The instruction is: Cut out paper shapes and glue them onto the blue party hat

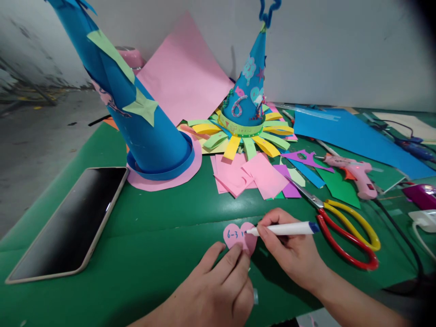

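Note:
A small pink paper heart lies on the green table, with "6-3 1" or similar in dark ink on it. My left hand rests over its lower part, fingers spread and fingertips pressing the paper flat. Pinched in my right hand is a white marker with a dark blue end; its tip touches the heart's right lobe, just after the last figure. Beyond my hands lie loose pink paper squares. Scissors with red and yellow handles lie right of my right hand, blades pointing away.
A phone lies at left beside a blue paper cone hat with a pink brim. Farther back stands a decorated blue cone hat with looped paper strips. A pink glue gun, its cord and blue sheets occupy the right.

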Demonstrator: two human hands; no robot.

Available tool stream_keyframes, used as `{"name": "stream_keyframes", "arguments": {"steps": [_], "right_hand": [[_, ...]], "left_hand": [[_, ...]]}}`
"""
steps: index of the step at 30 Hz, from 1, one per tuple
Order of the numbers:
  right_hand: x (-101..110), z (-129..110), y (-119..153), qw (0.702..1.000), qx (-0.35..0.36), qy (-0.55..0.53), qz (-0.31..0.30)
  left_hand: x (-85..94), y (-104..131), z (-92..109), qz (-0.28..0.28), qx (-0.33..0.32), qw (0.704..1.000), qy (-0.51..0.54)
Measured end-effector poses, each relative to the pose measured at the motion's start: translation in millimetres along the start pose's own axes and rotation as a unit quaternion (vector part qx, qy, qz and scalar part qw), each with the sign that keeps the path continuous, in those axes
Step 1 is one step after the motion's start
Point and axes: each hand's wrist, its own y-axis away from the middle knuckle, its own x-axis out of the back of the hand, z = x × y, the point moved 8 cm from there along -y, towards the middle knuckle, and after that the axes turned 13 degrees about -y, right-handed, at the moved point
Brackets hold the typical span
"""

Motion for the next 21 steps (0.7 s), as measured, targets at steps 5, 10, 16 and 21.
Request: {"name": "stream_keyframes", "arguments": {"steps": [5, 10, 16, 21], "right_hand": [[0.0, 0.3, 0.9, 1.0, -0.001, 0.002, -0.004], [-0.5, 0.5, 0.2, 1.0, 0.001, 0.007, -0.003], [-1.2, 1.4, 0.0, 1.0, -0.003, 0.012, -0.005], [-2.3, 3.0, 0.5, 1.0, -0.014, 0.017, -0.007]], "left_hand": [[-0.1, -0.2, 0.2, -0.005, -0.01, 1.0, 0.0], [-0.8, -0.5, 1.3, -0.007, -0.009, 1.0, -0.001], [-0.4, -0.7, 0.0, 0.004, 0.0, 1.0, -0.001], [0.9, -1.8, -1.0, 0.004, -0.003, 1.0, -0.007]]}}
